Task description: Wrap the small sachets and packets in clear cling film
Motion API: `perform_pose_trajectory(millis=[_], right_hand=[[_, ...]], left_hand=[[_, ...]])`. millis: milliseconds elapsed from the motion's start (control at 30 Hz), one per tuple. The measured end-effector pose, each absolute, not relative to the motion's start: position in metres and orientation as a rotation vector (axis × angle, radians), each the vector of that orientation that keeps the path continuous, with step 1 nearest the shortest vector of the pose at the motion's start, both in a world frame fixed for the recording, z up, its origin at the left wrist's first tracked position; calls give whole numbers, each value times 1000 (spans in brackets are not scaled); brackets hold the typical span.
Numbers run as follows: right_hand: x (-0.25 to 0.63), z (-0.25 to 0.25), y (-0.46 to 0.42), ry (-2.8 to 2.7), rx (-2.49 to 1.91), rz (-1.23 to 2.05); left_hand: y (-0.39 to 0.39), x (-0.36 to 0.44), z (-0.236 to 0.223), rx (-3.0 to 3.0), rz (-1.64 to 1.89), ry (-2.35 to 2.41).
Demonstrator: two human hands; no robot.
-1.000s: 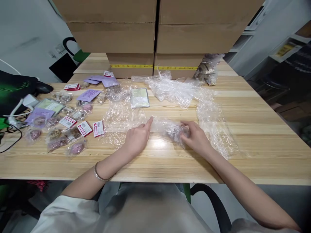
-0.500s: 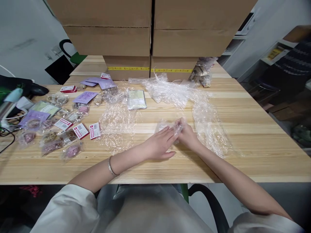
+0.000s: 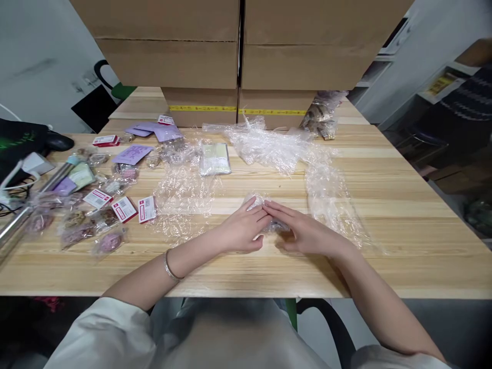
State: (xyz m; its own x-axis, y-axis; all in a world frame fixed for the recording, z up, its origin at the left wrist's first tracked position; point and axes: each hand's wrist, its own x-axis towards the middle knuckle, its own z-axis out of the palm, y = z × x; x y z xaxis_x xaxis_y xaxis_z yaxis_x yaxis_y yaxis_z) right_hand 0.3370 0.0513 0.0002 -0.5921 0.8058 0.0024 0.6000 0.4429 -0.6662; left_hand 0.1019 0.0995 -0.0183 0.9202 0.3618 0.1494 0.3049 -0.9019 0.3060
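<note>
Both of my hands meet at the middle of the wooden table (image 3: 403, 241) over a small wad of clear plastic wrap (image 3: 258, 201). My left hand (image 3: 242, 231) curls its fingers onto the wad's left side. Lying flatter, my right hand (image 3: 303, 231) has its fingers stretched over the wad and presses it down. Most of the bundle is hidden beneath the fingers, so what it holds cannot be made out. A bracelet (image 3: 168, 265) circles my left wrist.
Loose sheets of plastic wrap (image 3: 330, 200) spread right of and behind my hands. Small bagged items and red-and-white tags (image 3: 123, 209) cover the left side. A flat packet (image 3: 215, 158) lies further back. Stacked cardboard boxes (image 3: 238, 56) stand at the table's rear. Cables lie at far left.
The long roll of wrap has been gathered into a small wad. My left hand moved right to meet the right hand, and both now press on it.
</note>
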Motion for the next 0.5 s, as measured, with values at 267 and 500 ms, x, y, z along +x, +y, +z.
perform_pose_trajectory(millis=[267,500], right_hand=[[327,-12,61,-1984,-1335,830],[316,-1,54,-1854,-1344,1026]], left_hand=[[110,94,-21,2563,672,601],[108,98,-18,2262,780,656]])
